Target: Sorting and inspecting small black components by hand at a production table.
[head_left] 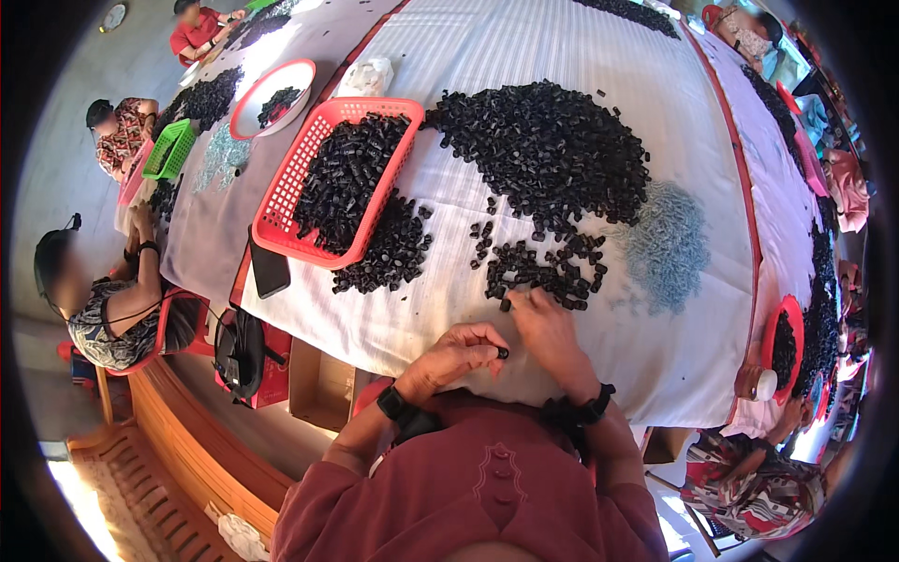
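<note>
My left hand (456, 357), low over the near table edge, pinches a small black plastic piece (503, 352) between thumb and fingers. My right hand (546, 328) reaches into the near edge of a loose scatter of black pieces (538, 264). Its fingertips are closed on another small black piece (506, 304) at the cloth. Beyond the scatter lies a big heap of black pieces (552, 140). To its right spreads a pile of thin pale-blue pieces (667, 245), too small to make out in detail.
A red plastic basket (272, 208) full of black parts stands left, with a smaller heap (398, 245) beside it. A dark phone (270, 269) lies near the left table edge. A white bowl with a red rim (245, 114) stands farther back. Several people sit at neighbouring tables.
</note>
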The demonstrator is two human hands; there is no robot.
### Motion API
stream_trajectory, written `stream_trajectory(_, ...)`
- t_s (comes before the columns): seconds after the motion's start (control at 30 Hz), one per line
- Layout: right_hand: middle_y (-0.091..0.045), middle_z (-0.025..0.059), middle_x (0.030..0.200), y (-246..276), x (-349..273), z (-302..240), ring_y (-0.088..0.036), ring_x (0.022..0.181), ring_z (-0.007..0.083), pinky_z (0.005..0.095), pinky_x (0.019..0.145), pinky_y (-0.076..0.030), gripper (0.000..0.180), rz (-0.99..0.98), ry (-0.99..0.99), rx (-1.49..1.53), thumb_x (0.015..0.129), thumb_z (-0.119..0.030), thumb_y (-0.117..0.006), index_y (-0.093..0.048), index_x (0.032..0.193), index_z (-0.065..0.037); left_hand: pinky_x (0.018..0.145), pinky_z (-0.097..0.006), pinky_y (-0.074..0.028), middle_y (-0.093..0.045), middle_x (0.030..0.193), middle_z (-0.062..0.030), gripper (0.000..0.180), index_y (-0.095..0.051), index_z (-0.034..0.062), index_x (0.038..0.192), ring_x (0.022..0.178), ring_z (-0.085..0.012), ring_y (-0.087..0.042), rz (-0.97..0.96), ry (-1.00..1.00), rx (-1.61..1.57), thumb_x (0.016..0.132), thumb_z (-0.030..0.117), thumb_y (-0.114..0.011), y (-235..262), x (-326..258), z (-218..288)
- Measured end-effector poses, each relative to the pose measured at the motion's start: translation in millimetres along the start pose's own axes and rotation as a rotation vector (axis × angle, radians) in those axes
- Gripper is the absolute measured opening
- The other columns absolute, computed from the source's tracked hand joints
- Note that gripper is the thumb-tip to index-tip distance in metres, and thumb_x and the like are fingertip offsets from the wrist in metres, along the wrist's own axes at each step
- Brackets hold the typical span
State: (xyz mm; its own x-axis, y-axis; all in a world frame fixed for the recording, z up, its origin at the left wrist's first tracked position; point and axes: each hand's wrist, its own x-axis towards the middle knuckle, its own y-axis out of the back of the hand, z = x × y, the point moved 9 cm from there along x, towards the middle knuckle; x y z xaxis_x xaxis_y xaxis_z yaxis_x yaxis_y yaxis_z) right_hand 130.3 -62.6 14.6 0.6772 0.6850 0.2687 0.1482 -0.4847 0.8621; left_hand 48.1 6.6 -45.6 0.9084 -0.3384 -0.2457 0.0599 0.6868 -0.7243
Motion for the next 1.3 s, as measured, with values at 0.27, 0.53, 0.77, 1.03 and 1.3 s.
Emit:
stream_trajectory(0.27,-0.051,0.0092,0.080,39,1,17,-0.057,0.075,0.0273,0.0374,0.060,-0.047,0.020,0.114,-0.084,-0.012,0.077,-0.005,-0.058,-0.061,0.097,-0.007,0.069,-0.024,-0.047,-0.063,0.082,-0.0064,0.016,-0.059,0.0010,0.100,0.073,-0.0139,-0.060,-0.024,-0.015,-0.024,0.087,0.008,-0.059,-1,1,1)
stream_trajectory(0.53,-0.050,0.0113,0.084,20,-8,19,-0.055,0.081,0.0297,0.0393,0.066,-0.047,0.019,0.003,-0.060,-0.038,0.076,-0.005,-0.058,-0.059,0.095,-0.005,0.070,-0.026,-0.047,-0.061,0.085,-0.0083,0.015,-0.058,-0.0001,0.100,0.074,-0.0145,-0.059,-0.041,-0.030,-0.053,0.087,0.008,-0.058,-2,0,1)
stream_trajectory(0.77,-0.052,0.0101,0.084,37,-15,35,-0.056,0.075,0.0300,0.0376,0.063,-0.048,0.016,0.139,-0.174,0.114,0.077,-0.006,-0.059,-0.059,0.093,-0.006,0.070,-0.029,-0.047,-0.061,0.084,-0.0103,0.015,-0.057,-0.0020,0.098,0.075,-0.0189,-0.060,-0.037,-0.051,-0.109,0.086,0.007,-0.057,1,0,3)
stream_trajectory(1.03,-0.049,0.0093,0.081,17,-1,-11,-0.056,0.077,0.0271,0.0371,0.063,-0.048,0.019,0.106,0.066,0.028,0.074,-0.002,-0.059,-0.058,0.093,-0.006,0.069,-0.031,-0.047,-0.059,0.078,-0.0102,0.014,-0.057,-0.0013,0.094,0.071,-0.0184,-0.058,-0.054,-0.208,-0.325,0.085,0.008,-0.056,8,-12,27)
stream_trajectory(1.3,-0.048,0.0104,0.082,5,13,-15,-0.056,0.079,0.0287,0.0391,0.064,-0.048,0.020,0.017,0.071,-0.001,0.071,-0.001,-0.059,-0.055,0.090,-0.004,0.068,-0.030,-0.048,-0.060,0.078,-0.0086,0.012,-0.057,-0.0014,0.096,0.072,-0.0161,-0.058,-0.030,-0.227,-0.167,0.086,0.006,-0.057,1,-13,37)
